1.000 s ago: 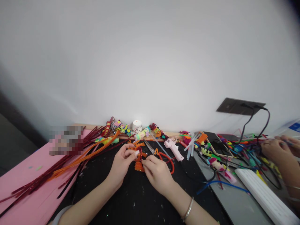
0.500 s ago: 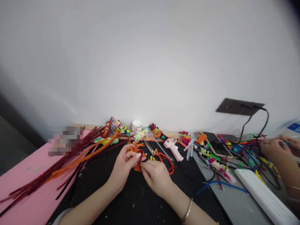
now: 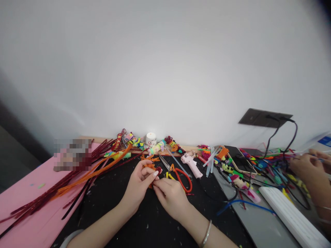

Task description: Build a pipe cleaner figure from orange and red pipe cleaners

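My left hand (image 3: 141,182) is closed in a pinch, thumb against fingers, on a dark red glittery pipe cleaner (image 3: 159,169), whose bunched end shows at the fingertips. Close beside it, my right hand (image 3: 172,198) is also closed, its fingertips meeting the left ones; a thin red tip sticks out past its far side. Most of the pipe cleaner is hidden by the fingers. Just beyond the hands lie short orange pipe cleaner pieces (image 3: 150,159), scissors (image 3: 165,163) with orange-red handles, and small yellow pieces (image 3: 169,176).
A pale pink glue gun (image 3: 191,166) lies on the black mat (image 3: 144,224). Long red pipe cleaners (image 3: 49,193) spread over the pink board at left. To the right are a phone (image 3: 240,160), a white power strip (image 3: 292,215), cables and another person's hands (image 3: 307,168).
The red pipe cleaner, upright between my fingers before, now shows as a small bunch at the left fingertips. My right hand has shifted slightly left and down, and the red tip lower.
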Motion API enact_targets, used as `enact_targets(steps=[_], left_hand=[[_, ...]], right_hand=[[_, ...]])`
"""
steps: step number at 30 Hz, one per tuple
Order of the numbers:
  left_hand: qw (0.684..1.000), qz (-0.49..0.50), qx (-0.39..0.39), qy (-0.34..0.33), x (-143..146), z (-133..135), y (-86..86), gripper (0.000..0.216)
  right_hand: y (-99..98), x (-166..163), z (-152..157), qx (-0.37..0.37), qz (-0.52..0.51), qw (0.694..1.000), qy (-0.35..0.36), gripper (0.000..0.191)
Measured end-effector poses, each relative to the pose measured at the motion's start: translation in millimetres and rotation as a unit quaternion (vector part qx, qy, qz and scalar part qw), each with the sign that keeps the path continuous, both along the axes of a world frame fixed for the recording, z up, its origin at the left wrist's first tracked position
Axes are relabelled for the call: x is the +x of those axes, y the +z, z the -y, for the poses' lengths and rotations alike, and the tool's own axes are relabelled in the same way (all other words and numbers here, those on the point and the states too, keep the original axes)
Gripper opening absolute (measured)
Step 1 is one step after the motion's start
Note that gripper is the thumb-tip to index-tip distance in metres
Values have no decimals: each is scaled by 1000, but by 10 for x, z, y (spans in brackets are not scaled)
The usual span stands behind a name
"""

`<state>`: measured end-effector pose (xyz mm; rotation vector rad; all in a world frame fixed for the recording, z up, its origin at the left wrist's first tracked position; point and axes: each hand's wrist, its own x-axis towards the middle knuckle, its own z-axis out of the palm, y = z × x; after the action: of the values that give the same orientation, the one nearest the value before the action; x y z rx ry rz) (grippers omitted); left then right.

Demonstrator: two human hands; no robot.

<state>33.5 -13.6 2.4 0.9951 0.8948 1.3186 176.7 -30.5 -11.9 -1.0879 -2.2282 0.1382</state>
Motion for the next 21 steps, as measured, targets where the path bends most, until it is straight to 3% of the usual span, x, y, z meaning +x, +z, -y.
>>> enact_targets(steps=[6, 11, 16, 21], left_hand=[[998, -35, 30, 40, -67, -53, 0, 40], [996, -73, 49, -22, -82, -72, -22, 35], [993, -95, 44, -55, -73, -62, -26, 34], [991, -101, 42, -72, -96, -74, -36, 34]], right_hand=[[23, 94, -18, 17, -115, 993, -35, 14], [36, 156, -54, 25, -159, 986, -28, 34], [57, 150, -85, 32, -174, 984, 23, 32], [58, 153, -111, -4, -199, 980, 19, 26]])
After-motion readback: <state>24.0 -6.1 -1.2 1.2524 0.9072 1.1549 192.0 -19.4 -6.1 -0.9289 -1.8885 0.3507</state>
